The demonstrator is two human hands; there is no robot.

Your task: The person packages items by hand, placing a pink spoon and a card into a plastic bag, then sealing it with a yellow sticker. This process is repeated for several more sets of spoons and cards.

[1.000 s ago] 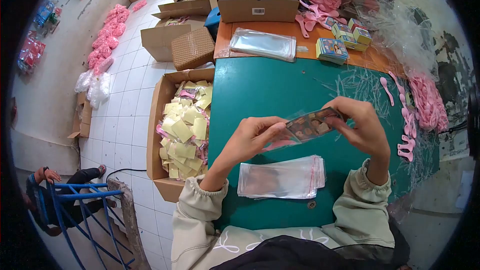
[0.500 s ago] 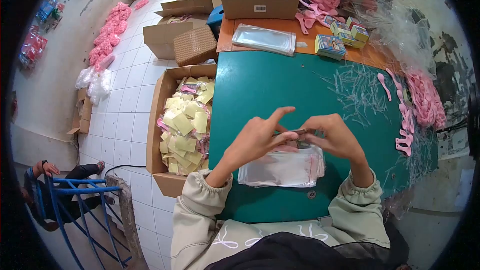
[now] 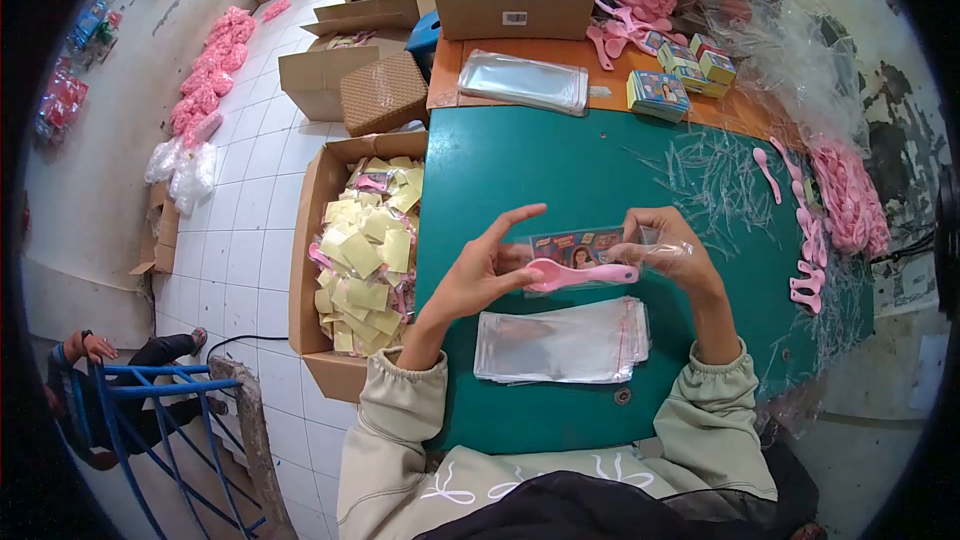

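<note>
Both hands hold one clear plastic packet (image 3: 588,258) above the green table (image 3: 520,170). Inside the packet are a printed picture card and a pink comb. My left hand (image 3: 482,267) grips its left end, index finger raised. My right hand (image 3: 672,246) pinches its right end. Directly below the hands, a stack of empty clear bags (image 3: 562,342) lies flat on the table.
An open cardboard box (image 3: 312,240) of yellow-backed packets stands on the floor at the left. Card packs (image 3: 660,92), another bag stack (image 3: 522,82) and a box (image 3: 516,2) sit at the back. Pink combs (image 3: 850,202) pile at right. A person (image 3: 90,380) sits bottom left.
The packet was tilted a second ago, then pressed low between both hands over the bag stack. Now it is lifted and held level, card and pink comb facing me.
</note>
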